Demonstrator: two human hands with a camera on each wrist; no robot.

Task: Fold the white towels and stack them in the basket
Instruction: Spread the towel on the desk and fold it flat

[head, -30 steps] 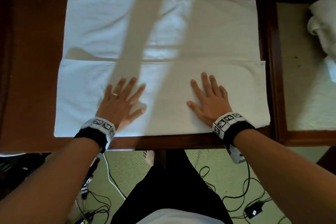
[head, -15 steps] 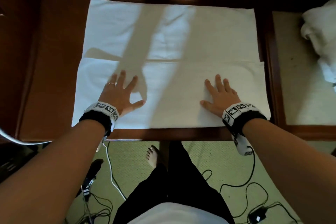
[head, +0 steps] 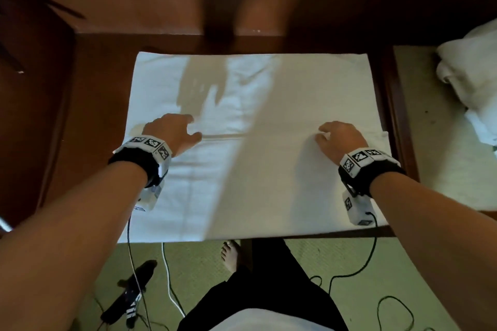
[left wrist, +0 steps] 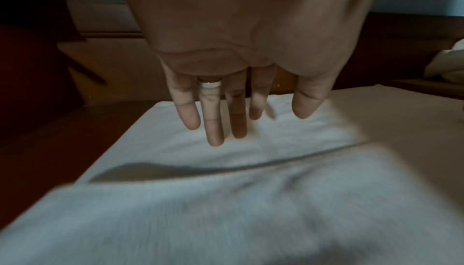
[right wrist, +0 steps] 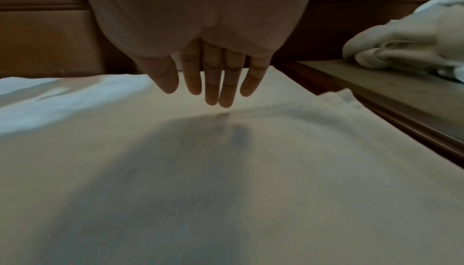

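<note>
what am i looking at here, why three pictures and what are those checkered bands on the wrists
A person is folding a white towel on a wooden table. The big picture comes from a camera on their head, looking down. The other two come from cameras strapped under each wrist, looking along the fingers; the checkered bands belong to those wrist units. The left hand and right hand both hover over the towel's folded edge with fingers straight, holding nothing. More crumpled white cloth lies on a surface to the right. No basket is in view.
</note>
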